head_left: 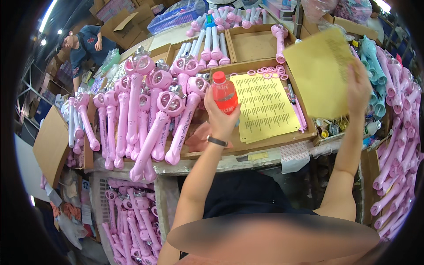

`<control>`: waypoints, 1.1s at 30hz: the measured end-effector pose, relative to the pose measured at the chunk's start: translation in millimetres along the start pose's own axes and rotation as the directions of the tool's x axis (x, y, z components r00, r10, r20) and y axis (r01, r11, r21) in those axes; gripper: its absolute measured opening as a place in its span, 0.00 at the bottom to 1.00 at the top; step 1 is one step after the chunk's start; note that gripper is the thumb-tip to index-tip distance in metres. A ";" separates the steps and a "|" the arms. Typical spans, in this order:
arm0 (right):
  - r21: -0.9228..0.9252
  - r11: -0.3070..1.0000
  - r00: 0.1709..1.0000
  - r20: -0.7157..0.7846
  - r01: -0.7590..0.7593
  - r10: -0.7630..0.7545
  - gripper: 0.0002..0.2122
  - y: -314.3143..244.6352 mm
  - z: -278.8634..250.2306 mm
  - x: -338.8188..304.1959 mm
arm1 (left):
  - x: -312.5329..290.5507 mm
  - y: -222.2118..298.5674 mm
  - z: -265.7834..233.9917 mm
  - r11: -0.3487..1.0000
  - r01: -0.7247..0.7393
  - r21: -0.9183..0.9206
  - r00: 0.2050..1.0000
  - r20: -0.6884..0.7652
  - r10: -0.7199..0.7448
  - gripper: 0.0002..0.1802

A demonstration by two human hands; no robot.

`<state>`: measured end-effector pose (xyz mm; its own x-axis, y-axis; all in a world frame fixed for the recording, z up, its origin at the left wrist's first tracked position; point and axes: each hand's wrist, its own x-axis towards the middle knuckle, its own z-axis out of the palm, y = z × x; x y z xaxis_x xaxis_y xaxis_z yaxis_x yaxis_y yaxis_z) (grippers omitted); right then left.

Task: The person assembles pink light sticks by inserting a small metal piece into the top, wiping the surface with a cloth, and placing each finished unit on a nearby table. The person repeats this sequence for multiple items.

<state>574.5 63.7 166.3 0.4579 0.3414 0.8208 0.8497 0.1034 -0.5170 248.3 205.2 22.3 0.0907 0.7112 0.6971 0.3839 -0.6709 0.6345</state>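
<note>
My left hand [221,123] is closed around a small plastic bottle [225,93] with a red cap and red label, held upright over the workbench. In my right hand [359,88] is a yellow sheet [319,73], gripped by its right edge and raised above the bench. A printed yellow sheet [267,106] lies in a shallow cardboard tray [247,143], between my hands, with at least one more beneath it. Pink rings [269,72] are gathered at its far edge. Along its right side lie a pen [290,90] and thin pink sticks [299,112].
Many pink toy wands [154,126] are heaped on the left, more in a crate [128,221] below. Pink tubes [399,168] and teal pieces [375,75] are stacked on the right, near small bottles [333,128]. Another person [90,44] is at the far left.
</note>
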 end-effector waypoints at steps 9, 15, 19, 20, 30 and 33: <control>0.405 0.683 0.677 0.713 -0.608 0.180 0.11 -15.8 -44.6 -52.4 | 45.6 -22.5 -11.3 0.986 0.122 0.113 0.987 0.086 -0.132 0.53; 0.436 0.900 0.574 0.741 -0.014 -0.349 0.10 -88.9 35.9 -91.4 | -12.4 37.7 -99.2 0.423 0.596 -0.683 0.776 0.624 -0.087 0.39; 0.609 0.780 0.516 0.627 0.142 -0.583 0.10 -137.5 70.1 -104.8 | -55.5 60.4 -158.9 0.644 0.623 -0.444 0.764 0.523 -0.379 0.17; 0.644 0.724 0.492 0.560 0.247 -0.666 0.11 -148.9 71.8 -111.1 | -69.4 65.4 -171.3 0.829 0.442 -0.342 0.886 0.308 -0.346 0.08; 0.822 0.569 0.006 0.569 -0.041 -0.822 0.08 -225.1 99.1 -196.4 | -163.3 115.9 -264.7 0.975 0.088 0.203 0.996 -0.015 -0.086 0.41; 0.812 0.583 -0.128 0.577 -0.018 -0.807 0.09 -240.5 113.4 -202.3 | -148.2 117.8 -267.5 0.873 -0.017 0.488 0.949 0.284 -0.140 0.17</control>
<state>247.9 75.7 97.0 -0.8948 0.4119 0.1721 0.2754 0.8128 -0.5133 34.3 -35.4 83.0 0.2931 0.8282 0.4776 0.7819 -0.4951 0.3788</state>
